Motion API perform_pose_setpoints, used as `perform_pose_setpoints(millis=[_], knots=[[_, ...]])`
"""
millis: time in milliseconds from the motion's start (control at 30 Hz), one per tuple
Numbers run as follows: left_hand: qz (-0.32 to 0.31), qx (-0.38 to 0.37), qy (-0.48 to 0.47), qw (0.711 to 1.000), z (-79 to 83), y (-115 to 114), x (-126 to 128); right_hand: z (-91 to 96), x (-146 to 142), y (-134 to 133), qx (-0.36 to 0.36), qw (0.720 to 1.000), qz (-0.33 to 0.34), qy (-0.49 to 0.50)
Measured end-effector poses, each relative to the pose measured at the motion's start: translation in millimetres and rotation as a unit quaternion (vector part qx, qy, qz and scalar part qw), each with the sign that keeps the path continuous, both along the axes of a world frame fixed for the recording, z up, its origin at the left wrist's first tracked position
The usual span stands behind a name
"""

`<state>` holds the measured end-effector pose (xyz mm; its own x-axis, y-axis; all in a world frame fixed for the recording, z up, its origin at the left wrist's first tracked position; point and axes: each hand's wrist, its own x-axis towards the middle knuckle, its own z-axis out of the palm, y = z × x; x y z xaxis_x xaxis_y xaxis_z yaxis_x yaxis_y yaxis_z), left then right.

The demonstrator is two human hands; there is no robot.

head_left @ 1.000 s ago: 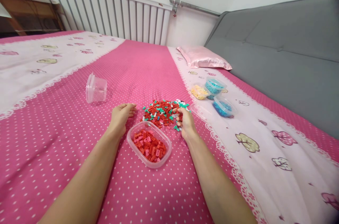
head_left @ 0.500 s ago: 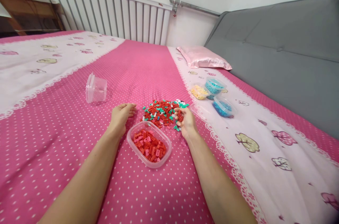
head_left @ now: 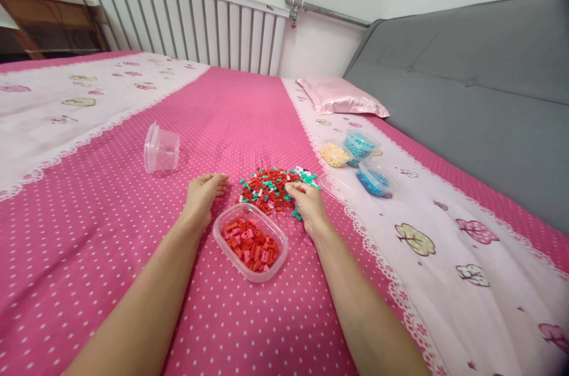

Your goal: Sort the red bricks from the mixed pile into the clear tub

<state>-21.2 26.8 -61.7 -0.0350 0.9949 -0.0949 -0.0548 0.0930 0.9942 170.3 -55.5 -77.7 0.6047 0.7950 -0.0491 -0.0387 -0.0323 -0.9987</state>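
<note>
A loose pile of small toy bricks [head_left: 267, 186], mostly red with green, white and pink ones, lies on the pink dotted bedspread. My right hand [head_left: 309, 204] is at the pile's right edge, thumb and forefinger pinched over it; its other fingers are curled under, apparently around red bricks that are mostly hidden now. Left of the pile rests my left hand [head_left: 203, 195], its fingers loosely bent and nothing visible in them. Nearer to me, between my forearms, stands a clear plastic tub [head_left: 217, 239] holding red and pink bricks [head_left: 252, 245].
An empty clear container [head_left: 163, 150] lies on its side at left. On the right are tubs with yellow pieces [head_left: 334, 154], turquoise pieces [head_left: 360, 143] and blue pieces [head_left: 374, 179], and a clear lid [head_left: 335, 187]. Farther back are a pink pillow [head_left: 342, 97] and grey headboard [head_left: 471, 91].
My right hand has turned palm down, its thumb and forefinger reaching slightly left over the pile and closing together. The red bricks seen within its fingers are now covered. My left hand stays put.
</note>
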Motion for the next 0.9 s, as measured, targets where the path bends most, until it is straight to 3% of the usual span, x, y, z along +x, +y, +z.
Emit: perform_pose_setpoints(millis=[233,467,600,767,900], knots=[[0.005,0.001,0.001,1.0,0.9,-0.7,0.6,-17.9,8.0,4.1,-0.043,0.974,0.02,-0.221],[0.002,0.001,0.001,1.0,0.4,-0.5,0.2,-15.9,4.9,2.3,-0.052,0.964,0.024,-0.259],[0.002,0.002,0.0,1.0,1.0,-0.8,0.2,-13.7,3.8,1.9,-0.043,0.978,0.024,-0.204],[0.003,0.003,0.002,1.0,1.6,-1.0,0.4,-4.6,0.6,0.4,0.004,0.999,0.001,-0.052],[0.002,0.003,0.003,1.0,1.1,-0.7,0.3,6.4,-1.7,-1.8,0.005,0.997,0.0,0.075]])
